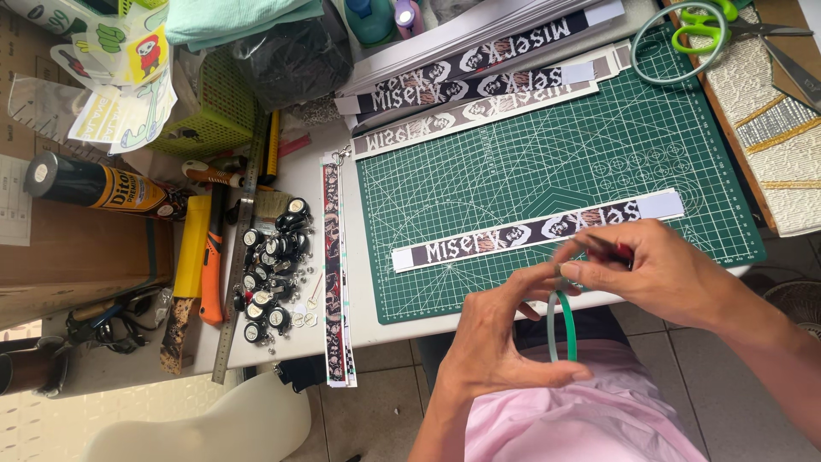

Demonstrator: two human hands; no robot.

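I see my left hand (496, 342) and right hand (658, 274) meeting just off the near edge of the green cutting mat (599, 145), both pinched narrow on a thin green ring (560, 329) held upright between them. It looks light, springy and slick, so I judge fingertip grips on opposite rim points suit it best. A printed strip (530, 231) lies on the mat just beyond my fingers.

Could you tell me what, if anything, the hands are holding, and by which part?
The left hand and right hand hold a green ring, pinched at its top edge and bottom. The right hand also grips something red, too hidden to identify.
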